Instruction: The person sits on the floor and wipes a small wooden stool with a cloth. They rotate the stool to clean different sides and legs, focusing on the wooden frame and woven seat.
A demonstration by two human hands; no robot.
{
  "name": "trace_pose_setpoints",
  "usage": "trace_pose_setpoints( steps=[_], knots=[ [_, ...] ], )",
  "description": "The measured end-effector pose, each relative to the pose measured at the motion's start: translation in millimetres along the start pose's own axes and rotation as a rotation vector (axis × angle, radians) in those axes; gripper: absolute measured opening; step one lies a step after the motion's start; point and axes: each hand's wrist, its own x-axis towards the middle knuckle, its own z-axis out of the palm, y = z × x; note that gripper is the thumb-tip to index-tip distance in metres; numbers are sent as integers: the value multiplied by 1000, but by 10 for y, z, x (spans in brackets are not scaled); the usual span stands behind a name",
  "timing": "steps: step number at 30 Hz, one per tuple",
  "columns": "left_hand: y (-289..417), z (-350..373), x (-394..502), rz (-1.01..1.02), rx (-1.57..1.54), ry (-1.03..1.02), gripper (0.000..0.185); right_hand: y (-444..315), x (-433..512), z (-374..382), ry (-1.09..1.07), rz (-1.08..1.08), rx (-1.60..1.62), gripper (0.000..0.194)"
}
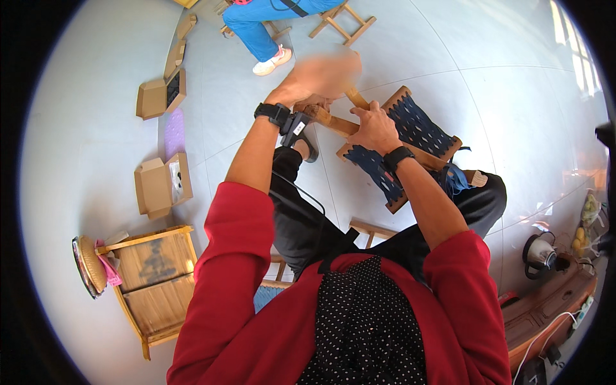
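Note:
Before me is a wooden stool frame with dark blue woven webbing (421, 125) stretched between its rails, and a further webbed part (370, 166) lies nearer to me. A long wooden bar (423, 156) slants across it towards my right knee. My right hand (375, 129) is closed around this bar, with its fingertips by a second wooden piece (357, 98). My left hand (327, 72) is at the bar's far end, mostly blurred, so its grip is hidden. Blue cord (457, 180) is bunched around the bar near its close end.
Ahead sits a person in blue trousers (260, 38), by a wooden folding stool (344, 24). Open cardboard boxes (153, 187) line the left wall, above a wooden cabinet (156, 284). At right stand a kettle (539, 252) and a brown tea table (544, 308) with a white cable (539, 334).

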Motion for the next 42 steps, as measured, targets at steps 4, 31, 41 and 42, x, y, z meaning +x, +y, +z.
trace_pose_setpoints(
  steps=[4,31,41,42],
  knots=[
    [-49,-68,-86,-49,-171,30,37,-3,-12,6,1,-4,-1,65],
    [85,136,111,463,492,4,44,-6,-38,-7,20,-17,27,59],
    [-223,100,458,143,218,112,55,-31,-26,-29,0,-10,-2,64],
    [-253,30,430,84,386,179,54,-45,-43,-27,14,-12,-8,64]
  ],
)
